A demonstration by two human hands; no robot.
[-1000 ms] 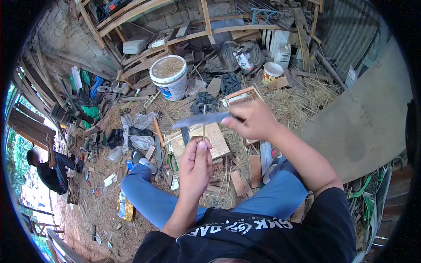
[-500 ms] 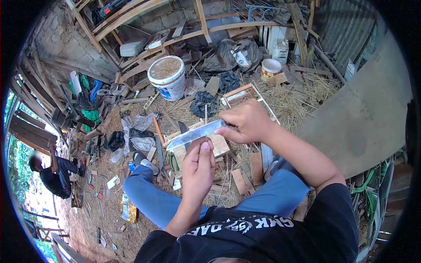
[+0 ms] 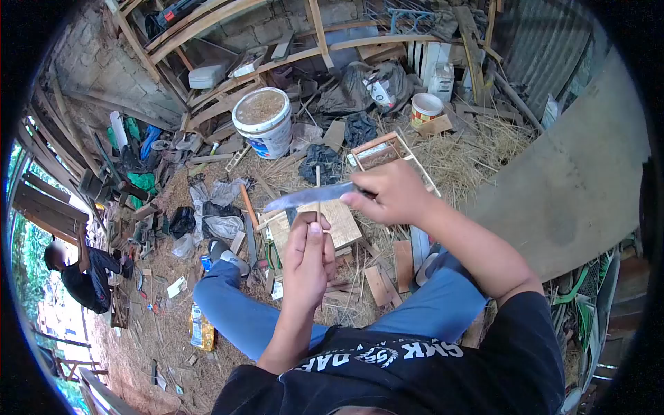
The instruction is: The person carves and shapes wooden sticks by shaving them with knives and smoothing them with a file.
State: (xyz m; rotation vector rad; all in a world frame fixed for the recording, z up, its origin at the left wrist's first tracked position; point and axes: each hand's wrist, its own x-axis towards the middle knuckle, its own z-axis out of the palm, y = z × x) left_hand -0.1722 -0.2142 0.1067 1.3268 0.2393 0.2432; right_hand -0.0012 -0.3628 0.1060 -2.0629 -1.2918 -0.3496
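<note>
My right hand (image 3: pixel 391 194) is closed around the handle of a large knife (image 3: pixel 304 197), whose blade points left. In my left hand (image 3: pixel 309 257), a thin wooden stick (image 3: pixel 318 176) stands upright between the thumb and fingers. The blade crosses the stick just above my left fingertips; whether it touches the wood I cannot tell. Below the hands lies a pale wooden block (image 3: pixel 346 225), partly hidden by them. Green-handled pliers (image 3: pixel 272 250) lie at its left side.
A white bucket (image 3: pixel 266 124) stands beyond the hands, and a smaller tub (image 3: pixel 427 109) is farther right. A wooden frame (image 3: pixel 377 149) lies behind my right hand. A large grey sheet (image 3: pixel 560 180) leans at right. Another person (image 3: pixel 86 277) sits at far left.
The knife has swung to a flatter angle, and the stick now shows in front of the blade. My left hand has shifted slightly left.
</note>
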